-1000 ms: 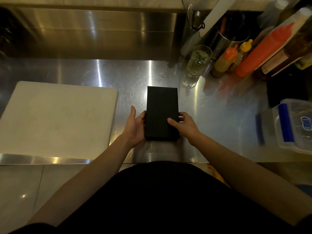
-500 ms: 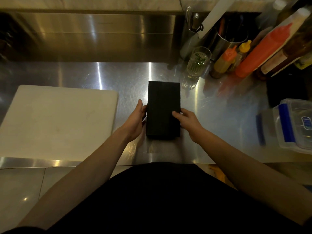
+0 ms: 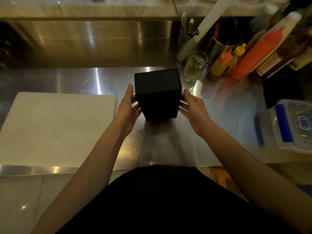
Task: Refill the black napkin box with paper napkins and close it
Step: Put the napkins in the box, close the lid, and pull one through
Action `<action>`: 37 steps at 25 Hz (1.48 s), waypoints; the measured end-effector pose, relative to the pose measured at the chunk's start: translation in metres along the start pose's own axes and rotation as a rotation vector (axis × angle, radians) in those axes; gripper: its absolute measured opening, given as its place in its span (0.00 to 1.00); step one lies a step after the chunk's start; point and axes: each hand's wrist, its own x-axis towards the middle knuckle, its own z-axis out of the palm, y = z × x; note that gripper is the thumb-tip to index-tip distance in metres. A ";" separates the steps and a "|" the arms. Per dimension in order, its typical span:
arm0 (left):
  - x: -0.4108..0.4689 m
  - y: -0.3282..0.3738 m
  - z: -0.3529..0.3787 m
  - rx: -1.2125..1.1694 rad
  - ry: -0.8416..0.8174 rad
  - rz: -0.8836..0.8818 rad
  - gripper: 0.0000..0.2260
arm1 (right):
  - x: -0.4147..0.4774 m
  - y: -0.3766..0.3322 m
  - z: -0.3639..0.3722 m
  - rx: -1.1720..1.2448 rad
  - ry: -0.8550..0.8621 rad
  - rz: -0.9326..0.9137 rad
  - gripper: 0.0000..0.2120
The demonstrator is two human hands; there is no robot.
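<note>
The black napkin box stands upright on the steel counter, its ribbed top face shut and turned toward me. My left hand presses against its left side, fingers and thumb touching the wall. On the opposite side my right hand holds the right wall the same way. No paper napkins are in view.
A white cutting board lies at the left. Just behind the box stands a drinking glass, then several sauce bottles and a utensil holder. A clear plastic container with blue clips sits at the right edge.
The box lay flat between my hands; it has been tipped up onto its end and now stands upright, a little farther from me. Both hands moved forward with it.
</note>
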 end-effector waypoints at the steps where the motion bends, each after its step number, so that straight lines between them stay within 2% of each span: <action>1: -0.001 0.001 0.001 0.004 -0.003 0.007 0.18 | 0.000 0.000 -0.001 0.004 0.000 -0.002 0.09; 3: -0.002 0.001 0.000 0.003 -0.008 0.017 0.16 | 0.001 0.001 -0.003 0.001 -0.011 -0.006 0.12; 8: 0.000 -0.005 -0.008 -0.038 0.000 -0.008 0.25 | 0.002 0.005 -0.008 0.004 0.014 -0.010 0.16; 12: 0.001 -0.009 -0.010 -0.049 -0.021 -0.047 0.28 | 0.002 0.012 -0.007 0.051 0.010 0.007 0.20; 15: -0.003 -0.019 -0.007 0.045 -0.010 -0.045 0.22 | -0.001 0.024 -0.005 0.037 0.024 0.019 0.18; 19: -0.004 -0.040 -0.008 0.112 0.060 -0.003 0.25 | -0.003 0.047 -0.009 -0.073 0.035 -0.001 0.15; 24: -0.012 -0.062 -0.002 0.088 0.035 0.021 0.21 | -0.008 0.061 -0.011 -0.098 0.047 -0.026 0.15; 37: -0.005 -0.096 -0.008 0.233 0.144 0.069 0.30 | -0.002 0.086 -0.009 -0.188 -0.028 -0.034 0.25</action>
